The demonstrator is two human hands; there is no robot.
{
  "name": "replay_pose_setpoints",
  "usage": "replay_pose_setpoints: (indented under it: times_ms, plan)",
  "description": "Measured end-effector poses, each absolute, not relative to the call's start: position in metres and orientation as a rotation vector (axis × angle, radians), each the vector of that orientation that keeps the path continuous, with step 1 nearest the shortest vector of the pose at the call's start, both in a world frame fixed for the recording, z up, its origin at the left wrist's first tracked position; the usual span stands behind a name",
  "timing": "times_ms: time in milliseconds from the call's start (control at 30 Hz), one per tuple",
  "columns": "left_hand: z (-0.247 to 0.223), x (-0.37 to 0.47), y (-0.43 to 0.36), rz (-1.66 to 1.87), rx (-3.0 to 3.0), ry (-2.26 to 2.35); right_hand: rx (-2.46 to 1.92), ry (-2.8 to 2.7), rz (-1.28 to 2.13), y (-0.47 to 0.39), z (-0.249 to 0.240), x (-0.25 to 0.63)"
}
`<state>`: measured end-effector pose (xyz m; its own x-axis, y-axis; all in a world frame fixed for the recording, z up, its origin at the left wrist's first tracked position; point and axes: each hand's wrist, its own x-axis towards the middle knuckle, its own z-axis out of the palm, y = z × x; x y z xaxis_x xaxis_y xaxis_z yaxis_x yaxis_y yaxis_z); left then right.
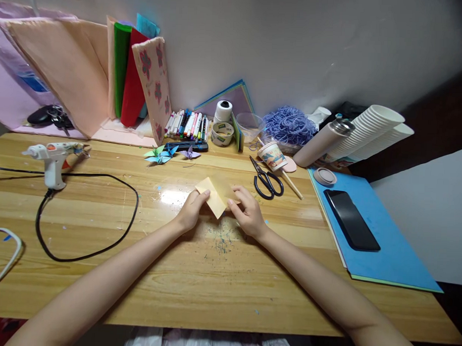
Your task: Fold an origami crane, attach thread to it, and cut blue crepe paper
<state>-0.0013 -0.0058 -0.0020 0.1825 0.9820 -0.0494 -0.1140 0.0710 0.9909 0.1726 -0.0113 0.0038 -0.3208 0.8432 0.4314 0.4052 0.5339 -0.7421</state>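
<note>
A small pale yellow paper point(216, 196), creased with one part raised, is held above the middle of the wooden table. My left hand point(191, 208) pinches its left edge, thumb on top. On the right edge, my right hand point(248, 213) is closed, with the thumb at the near side and the fingers behind. Beyond the paper lie folded paper cranes: green and blue ones point(159, 154) and a purple one point(190, 153). Black-handled scissors point(267, 183) rest just beyond my right hand.
A white glue gun point(54, 162) stands at the left, its black cord point(134, 210) looped on the table. Markers point(187, 125), tape point(222, 134), blue yarn point(288, 125), a flask point(325, 142) and paper cups point(369, 130) line the back. A phone point(351, 220) lies on blue sheets point(393, 244).
</note>
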Motion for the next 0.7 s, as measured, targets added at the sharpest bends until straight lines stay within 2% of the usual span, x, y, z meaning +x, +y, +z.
replay_pose_setpoints:
  times_ms: [167, 400, 700]
  plan:
    - [0.001, 0.0, -0.002, 1.076, 0.998, 1.089, -1.067, -1.84, 0.795, -0.008, -0.001, 0.175]
    - [0.003, 0.0, -0.002, 1.027, 1.02, 1.076, -0.78, -2.297, 0.447, 0.006, -0.007, 0.199]
    - [0.003, -0.003, -0.002, 0.979, 0.978, 0.999, -0.814, -2.146, 0.439, 0.01, -0.004, 0.203]
